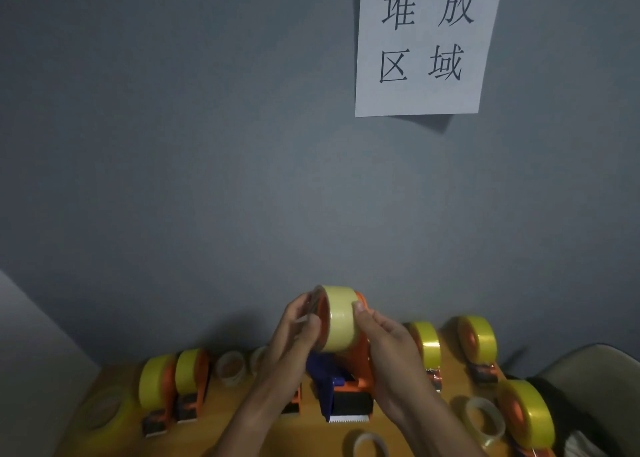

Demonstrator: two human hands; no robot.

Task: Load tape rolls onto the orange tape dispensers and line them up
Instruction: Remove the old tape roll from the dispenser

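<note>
- Orange plastic tape dispenser (360, 363) with a blue handle and a toothed cutter is held up above the wooden desk (304, 432), a pale yellow tape roll (341, 318) seated on its wheel.
- Both hands are on it: the left hand (294, 335) curls at the roll's left face, pinching what looks like a loose clear strip of tape, while the right hand (384, 338) wraps the dispenser's right side with the thumb pressed on the roll's outer band.
- Two loaded orange dispensers with yellow rolls (173, 380) stand touching side by side at the desk's left.
- Two more loaded orange dispensers (450, 349) stand apart from each other at the back right; a fifth loaded dispenser (526, 415) sits nearer the front right corner.
- Loose clear tape rolls lie on the desk: one behind the left wrist (230, 366), one at the far left (104, 408), one beside the fifth dispenser (485, 422) and one at the bottom edge (370, 446).
- White paper sign (422, 40) printed with four black Chinese characters hangs on the grey wall (207, 144) above the desk.
</note>
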